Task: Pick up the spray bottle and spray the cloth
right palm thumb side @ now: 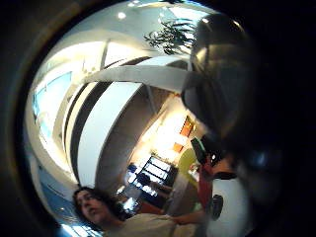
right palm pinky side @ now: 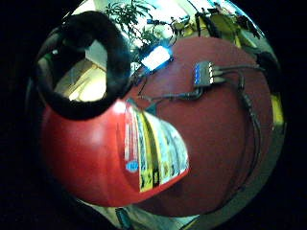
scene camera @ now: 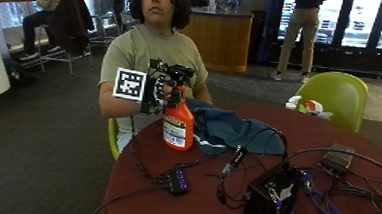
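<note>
Black box [scene camera: 269, 199] and small black hub with blue lights [scene camera: 178, 180] lay nearest, amid cables on round dark-red table [scene camera: 191, 207]. Orange plastic spray bottle with printed label [scene camera: 178, 123] stood upright near table's edge, just beside crumpled dark-blue cloth [scene camera: 226, 130]. Black-gloved right hand [scene camera: 165, 91] gripped bottle's black trigger head, fingers curled round it. Lime-green chair [scene camera: 335, 96] stood beyond.

Cables [scene camera: 254, 156] and black box [scene camera: 270, 198] beside cloth [scene camera: 233, 131]
</note>
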